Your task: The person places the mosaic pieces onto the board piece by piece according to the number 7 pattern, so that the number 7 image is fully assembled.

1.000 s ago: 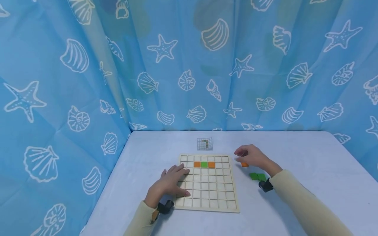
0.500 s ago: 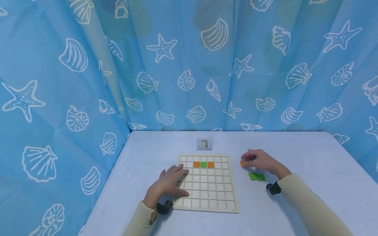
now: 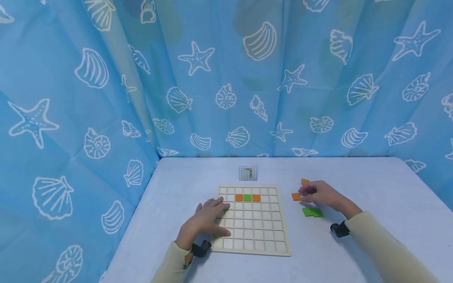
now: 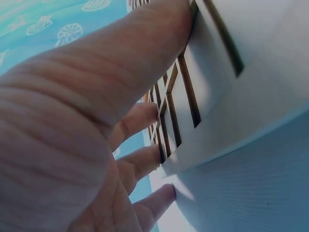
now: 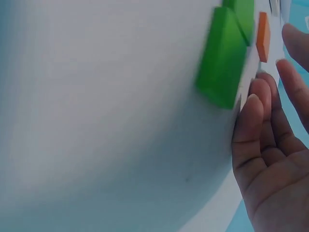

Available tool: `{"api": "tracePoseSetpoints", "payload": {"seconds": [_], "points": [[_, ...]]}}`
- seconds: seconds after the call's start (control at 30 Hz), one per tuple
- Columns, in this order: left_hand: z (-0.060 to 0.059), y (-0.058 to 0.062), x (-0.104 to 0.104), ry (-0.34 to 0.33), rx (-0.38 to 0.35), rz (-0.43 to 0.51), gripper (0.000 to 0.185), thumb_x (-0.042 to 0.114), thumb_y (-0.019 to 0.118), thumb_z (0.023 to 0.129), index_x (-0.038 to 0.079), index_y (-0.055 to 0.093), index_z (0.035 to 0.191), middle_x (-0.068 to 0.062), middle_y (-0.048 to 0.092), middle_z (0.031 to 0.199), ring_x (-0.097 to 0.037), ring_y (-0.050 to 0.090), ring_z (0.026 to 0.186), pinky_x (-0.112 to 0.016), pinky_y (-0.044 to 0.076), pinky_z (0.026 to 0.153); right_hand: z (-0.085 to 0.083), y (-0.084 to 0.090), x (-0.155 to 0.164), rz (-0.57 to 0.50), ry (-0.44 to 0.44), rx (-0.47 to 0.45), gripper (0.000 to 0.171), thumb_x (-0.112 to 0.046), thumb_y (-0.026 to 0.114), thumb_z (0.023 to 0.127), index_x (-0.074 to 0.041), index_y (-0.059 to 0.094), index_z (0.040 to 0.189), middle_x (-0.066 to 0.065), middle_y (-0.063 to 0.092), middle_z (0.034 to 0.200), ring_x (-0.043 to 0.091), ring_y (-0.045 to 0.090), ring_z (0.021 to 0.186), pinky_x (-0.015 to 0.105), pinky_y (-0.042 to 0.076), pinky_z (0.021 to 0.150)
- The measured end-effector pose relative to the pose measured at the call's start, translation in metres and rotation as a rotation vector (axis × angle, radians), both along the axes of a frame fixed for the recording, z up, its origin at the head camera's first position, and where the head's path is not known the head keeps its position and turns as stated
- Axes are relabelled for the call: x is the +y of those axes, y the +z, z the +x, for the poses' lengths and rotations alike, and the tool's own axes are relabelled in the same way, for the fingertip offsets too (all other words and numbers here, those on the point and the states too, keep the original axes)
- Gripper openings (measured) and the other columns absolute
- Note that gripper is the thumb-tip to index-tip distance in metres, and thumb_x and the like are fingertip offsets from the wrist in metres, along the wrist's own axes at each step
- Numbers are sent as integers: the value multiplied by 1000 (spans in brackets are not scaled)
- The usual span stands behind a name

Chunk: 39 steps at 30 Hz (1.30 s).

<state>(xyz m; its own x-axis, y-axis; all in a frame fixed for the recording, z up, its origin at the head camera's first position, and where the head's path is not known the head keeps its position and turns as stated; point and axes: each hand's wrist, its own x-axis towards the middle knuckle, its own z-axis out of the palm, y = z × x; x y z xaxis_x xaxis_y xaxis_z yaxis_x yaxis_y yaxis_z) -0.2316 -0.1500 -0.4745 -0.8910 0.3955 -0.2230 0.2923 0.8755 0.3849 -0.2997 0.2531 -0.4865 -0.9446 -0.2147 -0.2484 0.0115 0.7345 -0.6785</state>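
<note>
Two loose orange tiles (image 3: pixel 295 196): flat, beside right hand (image 3: pixel 323 193), grip apart
Left hand (image 3: pixel 205 220): fingers spread on pale gridded board (image 3: pixel 260 225)
Table (image 3: pixel 371 184): smooth, white
Curtain (image 3: pixel 226 63): blue folds, white seashell print

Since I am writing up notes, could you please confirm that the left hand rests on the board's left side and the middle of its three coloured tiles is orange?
Not quite: the middle tile is green, with an orange tile on either side, as the head view shows. The left hand does rest on the left side of the board.
</note>
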Motion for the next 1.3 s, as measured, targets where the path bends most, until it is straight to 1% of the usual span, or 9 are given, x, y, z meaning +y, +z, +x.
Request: {"api": "tracePoseSetpoints", "payload": {"seconds": [0.27, 0.37, 0.47, 0.53, 0.6, 0.77, 0.9, 1.13, 1.3], "points": [[0, -1, -2, -22, 6, -1, 89, 51, 82, 75, 18, 45, 148, -9, 30, 162, -38, 24, 150, -68, 18, 116, 20, -4, 12, 68, 52, 49, 40, -33, 81, 81, -7, 69, 110, 4, 65, 99, 20, 54, 90, 32, 51, 78], [-1, -3, -2, -22, 5, 4, 88, 52, 82, 75, 18, 46, 148, -9, 29, 162, -38, 23, 150, -69, 18, 116, 30, -4, 14, 70, 108, 76, 44, -32, 83, 78, -7, 69, 112, 4, 66, 104, 20, 57, 95, 38, 54, 83], [-2, -4, -1, -23, 5, 4, 88, 53, 81, 75, 20, 45, 149, -7, 28, 163, -37, 22, 150, -68, 17, 117, 39, -2, 19, 84, 129, 99, 46, -28, 85, 76, -6, 68, 112, 6, 66, 108, 22, 59, 99, 45, 55, 90], [-2, -5, -1, -23, 15, -2, 89, 54, 81, 76, 20, 44, 149, -7, 28, 163, -36, 23, 150, -68, 18, 117, 43, -1, 22, 102, 123, 119, 44, -25, 85, 75, -6, 68, 110, 6, 66, 107, 22, 59, 98, 48, 55, 90], [-2, -5, -1, -18, 23, -13, 89, 55, 81, 75, 21, 45, 149, -7, 29, 163, -36, 23, 150, -67, 18, 117, 46, -2, 25, 120, 115, 139, 40, -24, 85, 75, -6, 69, 108, 6, 65, 104, 21, 59, 96, 45, 55, 87], [0, -6, -3, -11, 30, -26, 89, 55, 81, 75, 20, 45, 148, -7, 30, 162, -36, 24, 150, -67, 19, 117, 47, -9, 27, 135, 108, 177, 32, -23, 84, 77, -9, 71, 102, 2, 64, 99, 17, 55, 89, 30, 51, 75], [-1, -7, -4, -9, 32, -21, 89, 54, 81, 75, 21, 45, 149, -6, 30, 162, -35, 24, 150, -66, 19, 117, 46, -10, 25, 155, 107, 191, 30, -24, 84, 77, -9, 69, 99, 3, 63, 96, 18, 54, 86, 31, 50, 74], [-2, -11, -1, -17, 29, -11, 90, 56, 81, 74, 22, 45, 149, -5, 29, 163, -34, 23, 151, -65, 18, 118, 53, -4, 33, 262, 107, 188, 32, -25, 83, 78, -8, 63, 96, 0, 61, 88, 16, 53, 81, 31, 49, 71], [-2, -8, -3, -5, 40, -29, 89, 56, 81, 73, 22, 46, 148, -4, 30, 162, -34, 24, 150, -65, 18, 118, 56, 2, 33, 259, 106, 176, 30, -20, 82, 79, -9, 59, 95, -1, 60, 85, 16, 52, 79, 28, 48, 67]]}}
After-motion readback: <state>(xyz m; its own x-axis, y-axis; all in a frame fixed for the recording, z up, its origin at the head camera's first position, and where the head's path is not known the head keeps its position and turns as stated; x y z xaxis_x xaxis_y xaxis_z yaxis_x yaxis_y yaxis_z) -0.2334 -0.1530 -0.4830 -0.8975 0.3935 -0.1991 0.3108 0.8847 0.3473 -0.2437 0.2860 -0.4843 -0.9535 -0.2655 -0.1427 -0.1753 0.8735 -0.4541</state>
